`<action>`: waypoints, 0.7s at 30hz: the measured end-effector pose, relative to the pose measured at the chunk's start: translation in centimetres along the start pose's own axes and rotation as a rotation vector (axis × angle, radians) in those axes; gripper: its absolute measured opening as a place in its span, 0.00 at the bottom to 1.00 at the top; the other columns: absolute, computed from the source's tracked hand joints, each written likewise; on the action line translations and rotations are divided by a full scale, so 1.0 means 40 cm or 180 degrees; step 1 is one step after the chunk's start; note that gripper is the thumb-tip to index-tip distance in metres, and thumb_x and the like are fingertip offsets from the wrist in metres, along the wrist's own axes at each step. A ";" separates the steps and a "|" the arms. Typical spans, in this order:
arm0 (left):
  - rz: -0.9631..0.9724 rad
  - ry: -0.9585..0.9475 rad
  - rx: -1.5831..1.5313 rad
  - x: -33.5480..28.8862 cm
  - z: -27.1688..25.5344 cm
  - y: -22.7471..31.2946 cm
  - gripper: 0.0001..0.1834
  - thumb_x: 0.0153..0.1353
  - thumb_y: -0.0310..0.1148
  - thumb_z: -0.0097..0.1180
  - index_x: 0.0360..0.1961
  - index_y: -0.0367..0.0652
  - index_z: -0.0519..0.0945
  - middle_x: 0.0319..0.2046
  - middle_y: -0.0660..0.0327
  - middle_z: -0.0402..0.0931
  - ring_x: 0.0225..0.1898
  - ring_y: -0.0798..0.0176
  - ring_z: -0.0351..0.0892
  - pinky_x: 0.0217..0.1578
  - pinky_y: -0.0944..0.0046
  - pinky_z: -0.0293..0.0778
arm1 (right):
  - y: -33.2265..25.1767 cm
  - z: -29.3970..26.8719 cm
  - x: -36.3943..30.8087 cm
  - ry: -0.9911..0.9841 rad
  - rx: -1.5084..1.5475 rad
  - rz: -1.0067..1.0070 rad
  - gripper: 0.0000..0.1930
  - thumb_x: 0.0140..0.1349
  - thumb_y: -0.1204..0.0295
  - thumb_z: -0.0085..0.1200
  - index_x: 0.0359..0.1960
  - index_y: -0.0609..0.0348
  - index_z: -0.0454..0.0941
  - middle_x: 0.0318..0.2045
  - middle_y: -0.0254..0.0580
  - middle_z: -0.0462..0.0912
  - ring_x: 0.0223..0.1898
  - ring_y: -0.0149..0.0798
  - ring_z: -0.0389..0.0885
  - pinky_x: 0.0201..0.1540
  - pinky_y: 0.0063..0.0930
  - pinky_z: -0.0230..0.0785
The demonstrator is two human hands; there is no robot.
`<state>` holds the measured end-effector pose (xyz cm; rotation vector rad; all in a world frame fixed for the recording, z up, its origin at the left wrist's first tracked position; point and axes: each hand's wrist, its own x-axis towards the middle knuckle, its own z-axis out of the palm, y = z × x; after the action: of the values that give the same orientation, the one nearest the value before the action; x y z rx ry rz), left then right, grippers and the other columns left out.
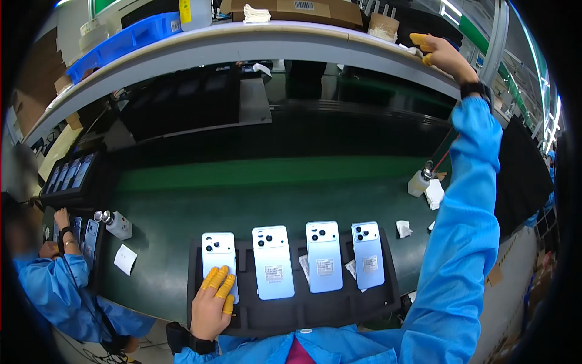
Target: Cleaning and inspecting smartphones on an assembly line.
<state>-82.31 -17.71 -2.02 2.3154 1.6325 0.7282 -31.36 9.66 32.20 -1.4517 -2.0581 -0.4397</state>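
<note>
The person's left hand [212, 303] lies flat and open, its yellow-capped fingers [219, 283] resting on the lower end of the leftmost phone [219, 255], gripping nothing. That pale blue phone lies back-up at the left end of a black tray [291, 312], three more phones [322, 255] beside it in a row. The tray sits at the near edge of the green belt [273, 188]. The right hand [439, 53] reaches up to the far shelf's [254, 39] right end; whether it grips anything I cannot tell.
</note>
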 end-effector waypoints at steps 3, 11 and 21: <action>-0.0100 0.0748 0.0277 -0.011 0.009 -0.009 0.20 0.53 0.24 0.56 0.50 0.36 0.78 0.58 0.46 0.66 0.60 0.40 0.64 0.59 0.52 0.62 | -0.084 0.035 -0.224 0.0415 -0.0322 -0.0188 0.25 0.47 0.79 0.54 0.52 0.62 0.72 0.47 0.53 0.76 0.50 0.51 0.75 0.54 0.33 0.67; -0.1466 0.1369 0.0558 -0.004 -0.003 -0.071 0.19 0.57 0.27 0.57 0.48 0.28 0.75 0.44 0.42 0.70 0.47 0.39 0.69 0.49 0.48 0.65 | -0.367 0.222 -0.922 -0.1034 0.0195 0.1804 0.19 0.50 0.71 0.64 0.42 0.67 0.75 0.36 0.55 0.76 0.36 0.53 0.78 0.39 0.40 0.72; -0.1317 0.0899 0.0852 -0.015 -0.005 -0.094 0.17 0.56 0.25 0.57 0.45 0.26 0.75 0.40 0.41 0.71 0.40 0.39 0.73 0.41 0.50 0.69 | -0.453 0.334 -1.035 -0.0169 0.0271 0.2331 0.13 0.48 0.75 0.60 0.35 0.68 0.75 0.30 0.53 0.75 0.30 0.54 0.75 0.33 0.40 0.68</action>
<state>-85.64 -16.94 -3.67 1.9882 2.3686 0.8055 -41.79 -19.96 -2.94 -2.0270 -1.4082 -0.0109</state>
